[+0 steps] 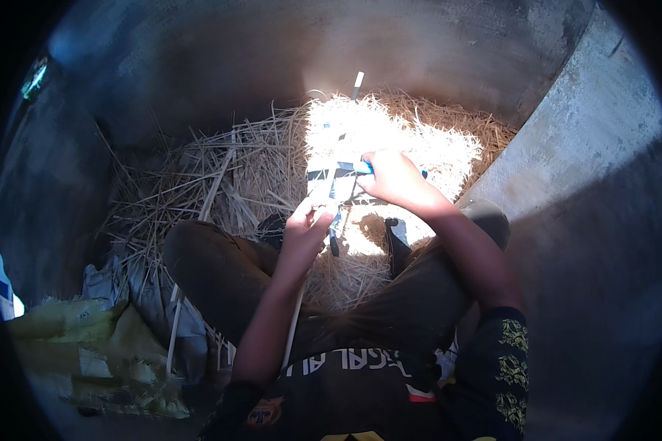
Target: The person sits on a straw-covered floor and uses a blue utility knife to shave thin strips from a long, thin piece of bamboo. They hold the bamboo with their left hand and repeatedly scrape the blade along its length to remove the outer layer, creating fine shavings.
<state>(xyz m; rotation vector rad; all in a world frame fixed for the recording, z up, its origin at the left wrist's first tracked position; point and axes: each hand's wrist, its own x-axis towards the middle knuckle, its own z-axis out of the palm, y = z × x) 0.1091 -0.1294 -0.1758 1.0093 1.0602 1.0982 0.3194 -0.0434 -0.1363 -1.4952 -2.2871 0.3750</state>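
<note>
Blue-handled tool (364, 168) in right hand (391, 176)

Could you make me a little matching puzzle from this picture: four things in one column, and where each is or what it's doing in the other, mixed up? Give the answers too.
Things
1. Right hand
2. Left hand
3. Crumpled yellowish cloth
4. Dry straw

Places and states
A. At the lower left of the picture
B. Holding a pale strip
C. Spread out loose, partly in bright light
D. Gripping a blue-handled tool

Right pairs: 1-D, 2-B, 3-A, 4-C
</note>
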